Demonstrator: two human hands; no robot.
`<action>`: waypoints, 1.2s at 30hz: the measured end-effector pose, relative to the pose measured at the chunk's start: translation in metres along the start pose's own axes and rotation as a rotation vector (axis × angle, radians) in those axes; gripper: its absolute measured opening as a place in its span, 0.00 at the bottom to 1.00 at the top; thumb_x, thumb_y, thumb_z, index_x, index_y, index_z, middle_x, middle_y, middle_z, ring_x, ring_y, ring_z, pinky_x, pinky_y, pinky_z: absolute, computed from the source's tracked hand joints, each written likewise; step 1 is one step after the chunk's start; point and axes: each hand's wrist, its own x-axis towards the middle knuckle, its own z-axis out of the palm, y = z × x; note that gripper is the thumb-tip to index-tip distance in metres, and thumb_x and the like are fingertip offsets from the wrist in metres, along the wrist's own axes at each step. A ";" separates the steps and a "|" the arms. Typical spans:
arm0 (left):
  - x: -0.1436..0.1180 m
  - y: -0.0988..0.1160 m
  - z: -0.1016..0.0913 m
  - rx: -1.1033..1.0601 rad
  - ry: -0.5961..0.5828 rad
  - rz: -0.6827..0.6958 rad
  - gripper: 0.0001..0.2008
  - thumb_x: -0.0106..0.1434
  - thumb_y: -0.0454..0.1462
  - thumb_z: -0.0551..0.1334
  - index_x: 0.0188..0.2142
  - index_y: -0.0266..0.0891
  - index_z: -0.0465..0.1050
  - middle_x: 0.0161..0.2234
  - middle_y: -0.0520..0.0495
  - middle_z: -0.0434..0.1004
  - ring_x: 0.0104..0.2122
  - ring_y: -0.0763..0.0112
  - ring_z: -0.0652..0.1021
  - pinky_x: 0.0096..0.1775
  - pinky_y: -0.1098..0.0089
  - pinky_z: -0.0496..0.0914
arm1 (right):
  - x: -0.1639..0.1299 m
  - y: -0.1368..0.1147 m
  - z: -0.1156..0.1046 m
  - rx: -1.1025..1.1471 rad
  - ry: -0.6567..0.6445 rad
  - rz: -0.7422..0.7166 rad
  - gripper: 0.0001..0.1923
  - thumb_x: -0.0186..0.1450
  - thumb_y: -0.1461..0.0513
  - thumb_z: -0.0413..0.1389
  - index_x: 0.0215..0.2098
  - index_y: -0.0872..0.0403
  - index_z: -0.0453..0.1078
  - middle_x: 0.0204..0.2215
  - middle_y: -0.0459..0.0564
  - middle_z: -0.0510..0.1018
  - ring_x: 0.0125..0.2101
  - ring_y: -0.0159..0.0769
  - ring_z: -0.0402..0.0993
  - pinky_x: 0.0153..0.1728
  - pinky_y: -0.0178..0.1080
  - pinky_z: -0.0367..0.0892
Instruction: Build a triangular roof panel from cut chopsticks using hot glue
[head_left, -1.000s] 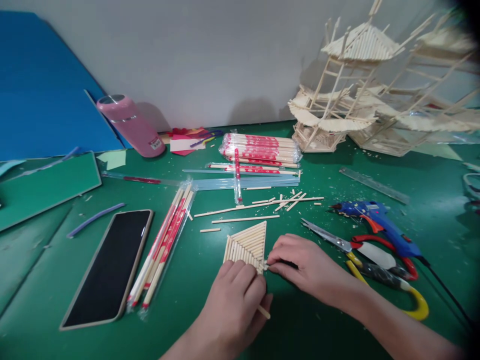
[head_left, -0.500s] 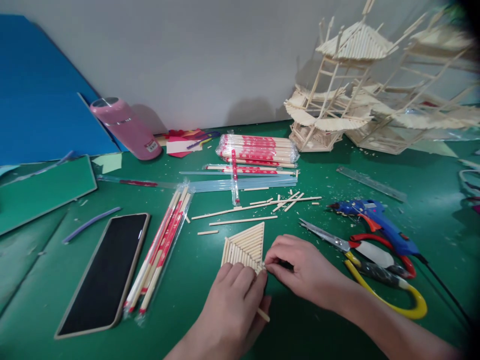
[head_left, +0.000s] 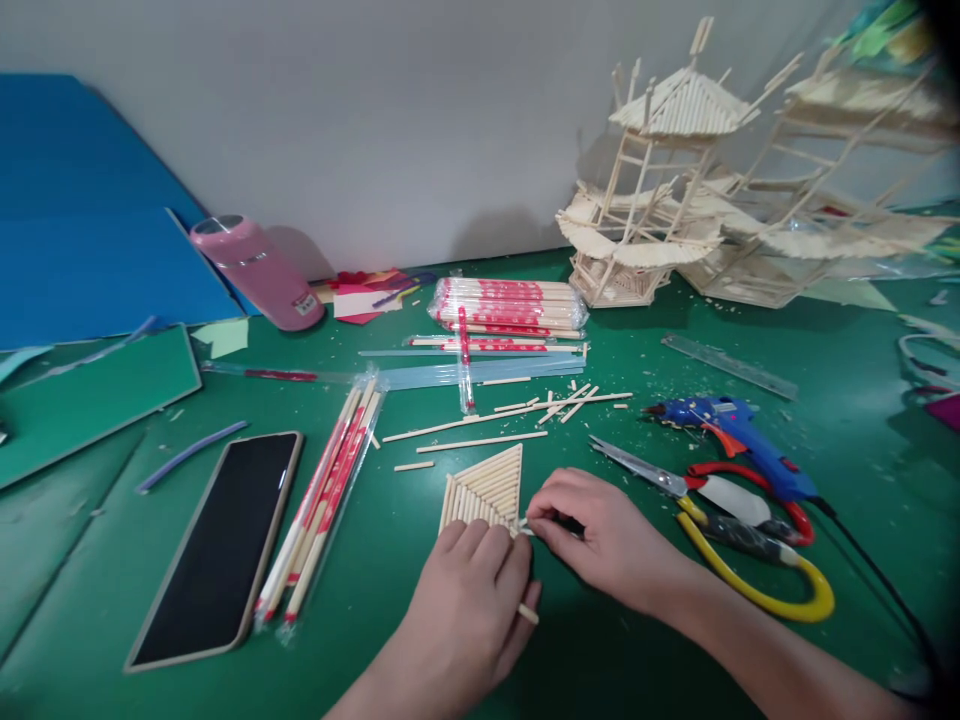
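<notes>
On a green desk [head_left: 645, 650], the left hand [head_left: 469, 610] presses a triangular panel of pale wooden sticks [head_left: 487, 490], its grip closed around one stick [head_left: 528, 614]; the right hand [head_left: 600, 540] pinches the panel's corner.

One phone [head_left: 217, 545], one pink bottle [head_left: 255, 270], one blue glue gun [head_left: 731, 440], one ruler [head_left: 727, 365], two stick towers [head_left: 652, 190] (upper right), two hands [head_left: 465, 610].

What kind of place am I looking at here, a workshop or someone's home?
Probably a hobby craft bench for model building. On the green table stand wooden stick pagoda models, with a blue glue gun, scissors and packs of wrapped chopsticks nearby.
</notes>
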 end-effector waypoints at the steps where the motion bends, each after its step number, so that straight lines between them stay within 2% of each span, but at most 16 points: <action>1: 0.000 0.000 -0.001 -0.004 -0.004 -0.002 0.09 0.61 0.34 0.51 0.38 0.34 0.66 0.28 0.44 0.66 0.27 0.64 0.67 0.28 0.61 0.65 | -0.001 0.000 0.000 0.009 0.012 0.000 0.06 0.63 0.66 0.49 0.30 0.53 0.68 0.28 0.45 0.71 0.32 0.32 0.66 0.33 0.34 0.61; 3: -0.002 0.000 -0.003 -0.014 0.015 0.011 0.10 0.61 0.33 0.51 0.41 0.33 0.66 0.29 0.44 0.67 0.28 0.64 0.67 0.28 0.62 0.65 | -0.003 0.000 -0.001 0.029 0.040 0.004 0.08 0.64 0.65 0.47 0.34 0.52 0.68 0.30 0.46 0.71 0.33 0.32 0.67 0.34 0.35 0.62; 6: -0.008 0.001 -0.010 -0.052 0.101 -0.011 0.11 0.61 0.32 0.52 0.43 0.35 0.65 0.28 0.46 0.67 0.27 0.66 0.68 0.28 0.64 0.65 | -0.008 0.002 0.000 0.059 0.104 0.016 0.10 0.66 0.64 0.45 0.40 0.51 0.67 0.34 0.48 0.72 0.34 0.32 0.68 0.36 0.35 0.64; 9: -0.017 0.003 -0.021 -0.112 0.245 -0.154 0.08 0.61 0.31 0.52 0.38 0.38 0.67 0.29 0.47 0.66 0.28 0.68 0.69 0.29 0.66 0.67 | -0.013 0.005 0.000 0.070 0.199 0.045 0.11 0.66 0.63 0.44 0.44 0.51 0.65 0.36 0.49 0.72 0.35 0.33 0.69 0.36 0.35 0.65; 11: -0.023 0.005 -0.028 -0.145 0.315 -0.289 0.07 0.61 0.33 0.52 0.38 0.38 0.66 0.31 0.46 0.66 0.29 0.69 0.70 0.28 0.69 0.69 | -0.017 0.007 -0.001 0.063 0.269 0.074 0.11 0.67 0.62 0.43 0.45 0.52 0.64 0.32 0.48 0.72 0.32 0.33 0.70 0.34 0.35 0.65; 15: -0.031 0.013 -0.036 -0.160 0.282 -0.482 0.13 0.63 0.38 0.52 0.47 0.37 0.63 0.38 0.42 0.65 0.32 0.67 0.72 0.29 0.68 0.71 | -0.025 0.012 -0.007 0.010 0.412 0.137 0.12 0.67 0.61 0.42 0.44 0.52 0.64 0.24 0.45 0.69 0.26 0.33 0.68 0.29 0.36 0.64; 17: -0.031 0.018 -0.037 -0.152 0.247 -0.495 0.15 0.64 0.38 0.51 0.49 0.38 0.61 0.40 0.41 0.64 0.36 0.64 0.71 0.33 0.65 0.72 | -0.026 0.016 -0.010 -0.030 0.469 0.143 0.12 0.67 0.60 0.43 0.44 0.52 0.64 0.27 0.47 0.70 0.29 0.36 0.69 0.32 0.39 0.64; 20: -0.028 0.022 -0.037 -0.178 0.234 -0.467 0.12 0.65 0.36 0.49 0.46 0.38 0.62 0.40 0.41 0.63 0.37 0.65 0.71 0.35 0.64 0.71 | -0.026 0.020 -0.011 -0.095 0.514 0.105 0.13 0.64 0.60 0.47 0.47 0.52 0.64 0.39 0.54 0.69 0.40 0.42 0.67 0.40 0.45 0.63; 23: -0.023 0.022 -0.033 -0.209 0.269 -0.459 0.10 0.64 0.35 0.49 0.43 0.38 0.64 0.37 0.43 0.63 0.34 0.67 0.71 0.33 0.65 0.71 | -0.025 0.018 -0.006 -0.137 0.482 0.027 0.14 0.63 0.61 0.49 0.47 0.52 0.64 0.42 0.55 0.67 0.43 0.43 0.65 0.41 0.45 0.63; 28: -0.015 0.016 -0.025 -0.153 0.245 -0.380 0.08 0.62 0.32 0.50 0.37 0.36 0.67 0.33 0.44 0.63 0.33 0.66 0.69 0.32 0.65 0.69 | -0.022 0.004 0.010 -0.161 0.251 -0.119 0.07 0.63 0.64 0.50 0.36 0.51 0.70 0.29 0.48 0.71 0.32 0.34 0.67 0.31 0.36 0.64; 36: -0.003 0.009 -0.013 -0.106 0.143 -0.229 0.12 0.62 0.31 0.49 0.37 0.35 0.70 0.29 0.43 0.66 0.30 0.65 0.67 0.30 0.65 0.67 | -0.015 -0.003 0.019 -0.290 0.104 -0.119 0.09 0.65 0.64 0.48 0.35 0.53 0.70 0.29 0.49 0.70 0.32 0.35 0.64 0.32 0.37 0.60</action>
